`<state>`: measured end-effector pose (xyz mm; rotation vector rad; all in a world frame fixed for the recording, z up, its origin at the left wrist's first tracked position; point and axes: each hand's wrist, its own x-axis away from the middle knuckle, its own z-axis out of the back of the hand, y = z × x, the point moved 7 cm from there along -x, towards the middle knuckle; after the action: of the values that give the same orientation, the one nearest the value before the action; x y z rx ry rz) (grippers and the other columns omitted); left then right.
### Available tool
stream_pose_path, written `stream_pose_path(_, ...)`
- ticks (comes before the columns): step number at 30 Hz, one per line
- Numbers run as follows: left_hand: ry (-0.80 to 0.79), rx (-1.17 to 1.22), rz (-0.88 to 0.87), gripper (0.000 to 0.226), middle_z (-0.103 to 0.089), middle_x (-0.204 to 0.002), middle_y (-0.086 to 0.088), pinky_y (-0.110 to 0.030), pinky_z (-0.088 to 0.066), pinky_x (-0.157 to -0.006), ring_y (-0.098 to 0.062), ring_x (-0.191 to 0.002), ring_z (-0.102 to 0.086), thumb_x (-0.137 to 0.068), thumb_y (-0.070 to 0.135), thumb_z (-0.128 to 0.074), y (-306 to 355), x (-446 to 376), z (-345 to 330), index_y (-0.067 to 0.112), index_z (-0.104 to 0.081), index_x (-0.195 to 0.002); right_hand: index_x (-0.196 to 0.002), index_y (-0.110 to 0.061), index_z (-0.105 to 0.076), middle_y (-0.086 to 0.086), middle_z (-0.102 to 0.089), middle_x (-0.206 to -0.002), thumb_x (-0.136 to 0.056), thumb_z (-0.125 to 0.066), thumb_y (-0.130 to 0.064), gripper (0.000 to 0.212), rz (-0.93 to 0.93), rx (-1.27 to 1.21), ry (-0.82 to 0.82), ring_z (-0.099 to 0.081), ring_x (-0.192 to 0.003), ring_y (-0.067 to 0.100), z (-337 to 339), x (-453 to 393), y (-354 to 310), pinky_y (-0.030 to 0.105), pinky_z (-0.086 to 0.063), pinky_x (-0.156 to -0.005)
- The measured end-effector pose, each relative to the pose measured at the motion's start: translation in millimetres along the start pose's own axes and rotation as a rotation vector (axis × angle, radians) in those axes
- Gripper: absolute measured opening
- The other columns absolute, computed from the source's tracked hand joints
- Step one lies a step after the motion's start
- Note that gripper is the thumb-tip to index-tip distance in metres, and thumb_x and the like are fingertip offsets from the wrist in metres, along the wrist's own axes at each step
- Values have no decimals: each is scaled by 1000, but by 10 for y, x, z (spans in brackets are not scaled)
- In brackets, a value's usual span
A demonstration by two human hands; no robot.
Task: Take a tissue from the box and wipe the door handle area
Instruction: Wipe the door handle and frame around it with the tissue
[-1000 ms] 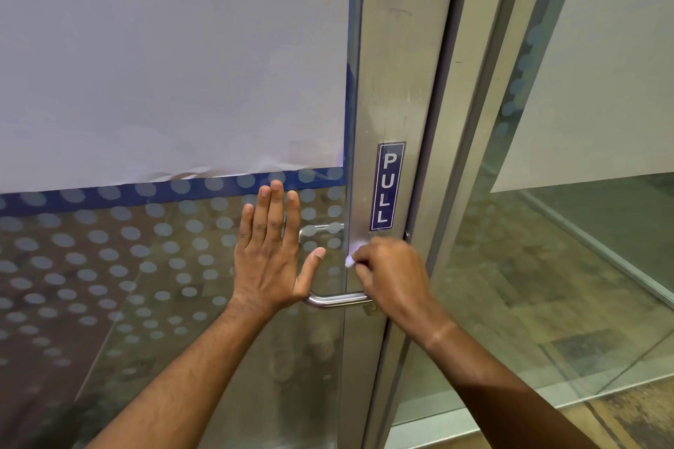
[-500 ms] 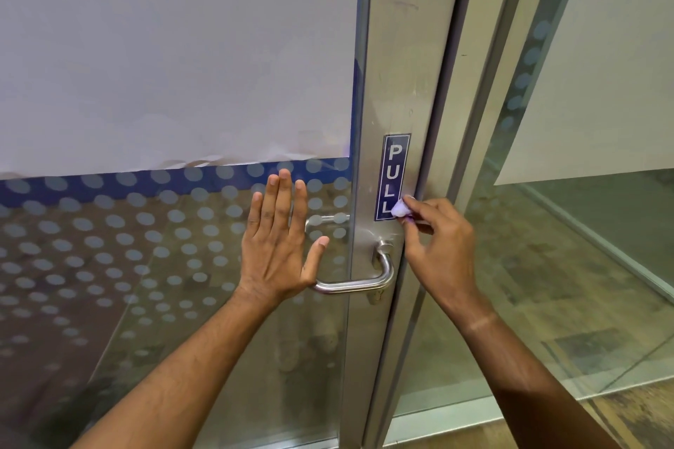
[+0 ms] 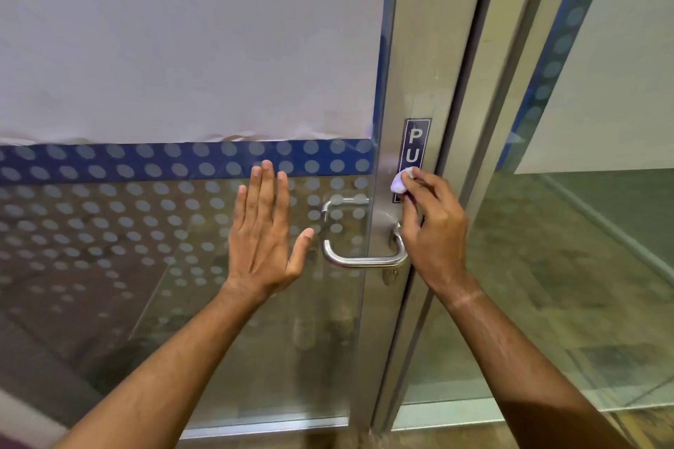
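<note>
A steel lever door handle [image 3: 364, 260] is fixed to the metal door frame [image 3: 430, 47] of a glass door. Above it a dark blue PULL sticker [image 3: 415, 142] runs vertically. My right hand [image 3: 434, 230] pinches a small balled white tissue [image 3: 399, 183] and presses it on the lower half of the sticker, covering its lower letters. My left hand [image 3: 264, 230] lies flat with fingers spread on the dotted glass [image 3: 109, 230], just left of the handle. No tissue box is in view.
White paper [image 3: 182, 36] covers the upper glass, above a blue dotted band [image 3: 146, 160]. A second glass panel [image 3: 583, 266] stands to the right of the frame, with tiled floor behind it. A keyhole [image 3: 392, 275] sits under the handle.
My right hand has carried the tissue from the frame beside the handle up onto the PULL sticker, then slightly left across it. My left hand has stayed flat on the glass.
</note>
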<state>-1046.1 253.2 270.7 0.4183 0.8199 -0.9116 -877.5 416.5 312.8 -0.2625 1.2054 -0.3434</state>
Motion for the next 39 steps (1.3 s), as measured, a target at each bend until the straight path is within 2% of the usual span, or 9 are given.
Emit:
stream_pose_path(7, -36, -96, 87, 90, 1, -164, -22, -44, 2, -125, -30, -154, 6, -91, 52, -43, -239, 209, 360, 0, -7, -156, -122, -2, -64, 16, -64, -122, -89, -62, 5, 34, 56, -100, -44, -60, -115, 25, -173, 20, -327, 37, -48, -102)
stream_pose_path(15, -64, -238, 195, 93, 0, -164, -22, -46, -2, -125, -32, -154, 3, -90, 55, -44, -698, 684, 917, 0, -7, -156, -117, 5, -66, 21, -66, -117, -85, -63, 12, 33, 267, -226, -28, -63, -111, 32, -580, 218, -1135, 39, -51, -97)
stream_pose_path(21, -86, -378, 326, 94, 1, -165, -21, -43, 3, -125, -31, -154, 6, -89, 56, -43, -1355, 1209, 1505, 1, -6, -156, -118, 4, -65, 21, -66, -118, -79, -64, 18, 42, 389, -380, -140, -65, -106, 33, -1034, 544, -2081, 37, -55, -89)
stream_pose_path(26, -120, -469, 441, 94, 0, -165, -20, -44, 1, -125, -31, -154, 5, -90, 56, -42, -2020, 1844, 2008, 2, -4, -157, -118, 3, -66, 19, -66, -118, -84, -61, 13, 35, 477, -506, -209, -66, -103, 33, -1401, 953, -3025, 37, -56, -84)
stream_pose_path(33, -232, -526, 550, 92, -1, -165, -21, -44, 0, -126, -31, -154, 3, -91, 56, -39, -2985, 2927, 2566, 2, -3, -156, -117, 3, -66, 17, -67, -114, -87, -57, 11, 32, 504, -620, -348, -65, -101, 32, -2007, 1774, -4340, 38, -57, -82)
stream_pose_path(39, -347, -510, 653, 94, 1, -165, -21, -46, -3, -126, -33, -154, 4, -89, 54, -42, -3656, 3689, 2751, 0, -4, -156, -122, 0, -64, 16, -65, -120, -88, -57, 6, 35, 484, -656, -515, -64, -106, 34, -2532, 2490, -5141, 39, -55, -85)
